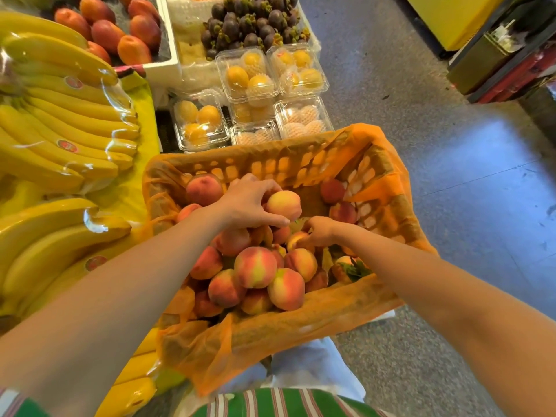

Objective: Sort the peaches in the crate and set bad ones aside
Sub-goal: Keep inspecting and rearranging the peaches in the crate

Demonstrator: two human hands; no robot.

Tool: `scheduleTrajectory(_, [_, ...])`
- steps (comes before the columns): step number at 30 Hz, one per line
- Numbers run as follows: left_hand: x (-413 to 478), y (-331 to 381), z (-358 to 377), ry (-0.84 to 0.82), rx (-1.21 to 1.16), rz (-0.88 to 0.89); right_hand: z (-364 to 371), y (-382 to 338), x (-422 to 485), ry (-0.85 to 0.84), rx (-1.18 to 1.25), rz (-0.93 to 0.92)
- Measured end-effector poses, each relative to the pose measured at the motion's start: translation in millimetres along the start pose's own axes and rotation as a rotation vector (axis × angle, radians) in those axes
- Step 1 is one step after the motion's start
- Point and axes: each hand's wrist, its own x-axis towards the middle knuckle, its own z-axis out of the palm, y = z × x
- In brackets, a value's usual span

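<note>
An orange plastic crate (pixel 270 164), lined with an orange bag, holds several red and yellow peaches. Most are heaped at its near side, around a big peach (pixel 255 267). My left hand (pixel 246 203) grips a pale yellow-pink peach (pixel 284 204) over the middle of the crate, thumb below it and fingers curled over its top. My right hand (pixel 320 231) pinches a smaller peach (pixel 296 239) that lies on the heap. Two peaches (pixel 332 191) lie apart at the crate's far right wall, and one (pixel 204 189) sits at the far left.
Bagged banana bunches (pixel 60 115) fill the stand on the left. Clear boxes of yellow fruit (pixel 246 76) lie behind the crate, with mangosteens (pixel 249 22) and mangoes (pixel 120 28) further back. Grey floor (pixel 466 206) runs along the right side.
</note>
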Motion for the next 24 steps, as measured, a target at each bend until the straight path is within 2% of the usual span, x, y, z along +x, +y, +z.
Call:
scheduleTrajectory(7, [-3,-2,1,-0.021,-0.050,-0.021,-9,14,-9,0.061,0.415,-0.027])
scheduleTrajectory(9, [-1,-3,0,-0.026,-0.054,-0.026,-24,20,-20,-0.042,0.673,-0.035])
scheduleTrajectory(11, [1,-2,-1,-0.030,-0.036,-0.023,-38,26,-33,-0.170,0.805,-0.064])
scheduleTrajectory(24, [-4,1,-10,-0.131,0.035,0.003,-53,43,-59,-0.492,0.793,-0.212])
